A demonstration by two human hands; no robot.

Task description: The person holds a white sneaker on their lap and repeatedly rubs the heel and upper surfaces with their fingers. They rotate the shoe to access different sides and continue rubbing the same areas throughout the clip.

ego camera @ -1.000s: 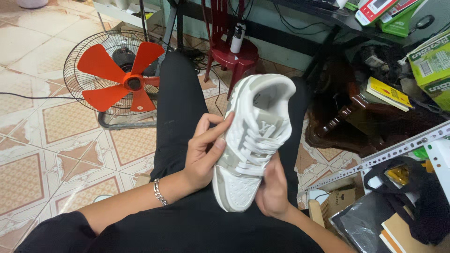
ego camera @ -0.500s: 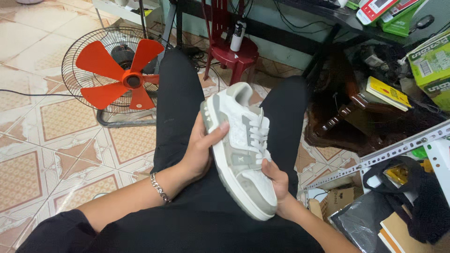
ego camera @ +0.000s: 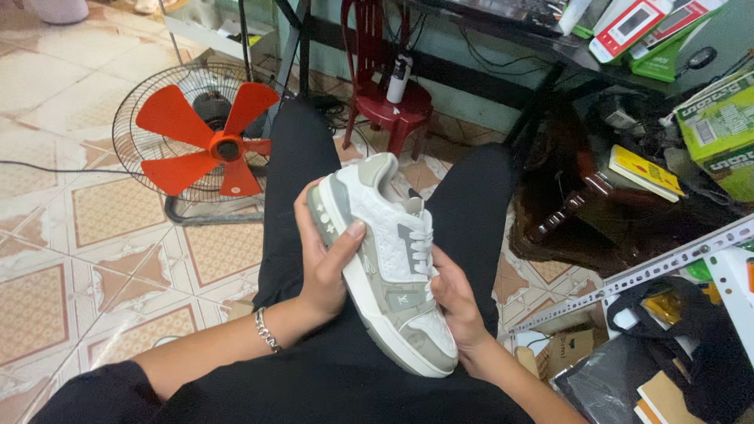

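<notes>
At nine o'clock of the lap an orange-bladed floor fan (ego camera: pixel 208 145) stands on the tiled floor (ego camera: pixel 71 212), well apart from the hands; the left hand (ego camera: pixel 326 263) clasps the white and grey sneaker (ego camera: pixel 385 255) along its sole edge, thumb over the upper; the sneaker sits above the lap between black-trousered legs (ego camera: pixel 294 173), tilted on its side; at its four o'clock the right hand (ego camera: pixel 455 306) cups the toe end, fingers under it. A red plastic stool (ego camera: pixel 390 102) stands at twelve o'clock; a heap of boxes and a yellow book (ego camera: pixel 644 173) at two.

The likely slip, I judge: with the shoe tilted and the right hand only cradling, a loosened left clasp could roll it off the lap onto the tiles.

Its long axis runs eleven to five o'clock; heel away, toe toward the wearer.
</notes>
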